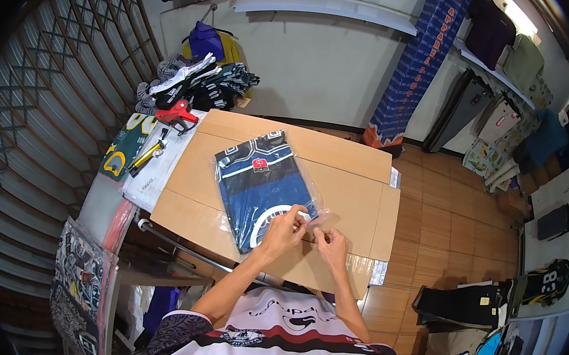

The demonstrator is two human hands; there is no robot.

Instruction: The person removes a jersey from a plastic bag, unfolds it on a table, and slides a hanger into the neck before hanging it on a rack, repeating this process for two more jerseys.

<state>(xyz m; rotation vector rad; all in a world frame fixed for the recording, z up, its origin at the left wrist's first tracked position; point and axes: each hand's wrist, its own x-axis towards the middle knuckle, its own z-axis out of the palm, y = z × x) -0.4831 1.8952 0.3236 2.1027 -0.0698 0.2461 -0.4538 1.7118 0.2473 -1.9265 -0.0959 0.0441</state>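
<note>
A folded blue and black jersey (pixel 260 182) in a clear plastic bag lies at a slant on a flat cardboard sheet (pixel 351 190). My left hand (pixel 284 231) is over the bag's lower right corner, its fingers pinched on the plastic. Just to its right, my right hand (pixel 330 246) has thumb and fingers pressed together near the same corner. Whatever is between its fingertips is too small to make out.
Left of the cardboard lie a red tape dispenser (pixel 177 115), a yellow and black tool (pixel 149 154) and a green jersey (pixel 127 147). Piled clothes (pixel 201 86) stand behind them. A patterned pillar (pixel 412 74) rises beyond the cardboard. Clothes hang at right.
</note>
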